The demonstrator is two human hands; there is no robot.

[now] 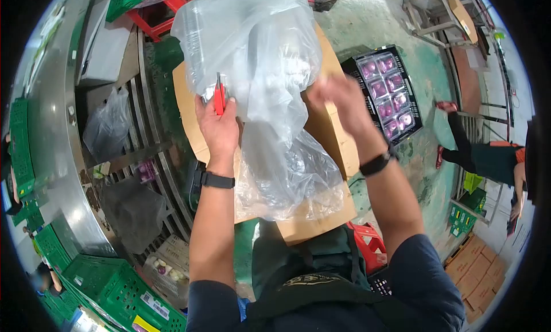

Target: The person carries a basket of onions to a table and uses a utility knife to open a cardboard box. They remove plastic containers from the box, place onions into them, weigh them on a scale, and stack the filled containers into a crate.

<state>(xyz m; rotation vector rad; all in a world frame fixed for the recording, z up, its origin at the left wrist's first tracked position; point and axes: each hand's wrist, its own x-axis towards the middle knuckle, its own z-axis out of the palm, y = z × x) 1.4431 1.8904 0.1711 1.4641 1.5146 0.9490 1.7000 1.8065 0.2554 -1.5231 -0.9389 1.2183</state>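
Note:
My left hand (pixel 218 130) is closed around a red box cutter (pixel 219 99) whose narrow grey tip points away from me. That hand rests against a large sheet of clear plastic (pixel 258 50), which looks like a bag or liner. The plastic drapes over an open cardboard box (pixel 321 131) in front of me and hangs down toward my lap in crumpled folds. My right hand (pixel 344 102) is raised over the box's right flap, beside the plastic's edge. Motion smears its fingers, so I cannot make out whether they hold anything.
A black tray (pixel 416 105) of purple items in clear packs lies on the floor at right. Green crates (pixel 123 289) stand at lower left beside a steel counter (pixel 54 177). A red stool (pixel 367 243) is near my right side. Another person (pixel 488 159) is at far right.

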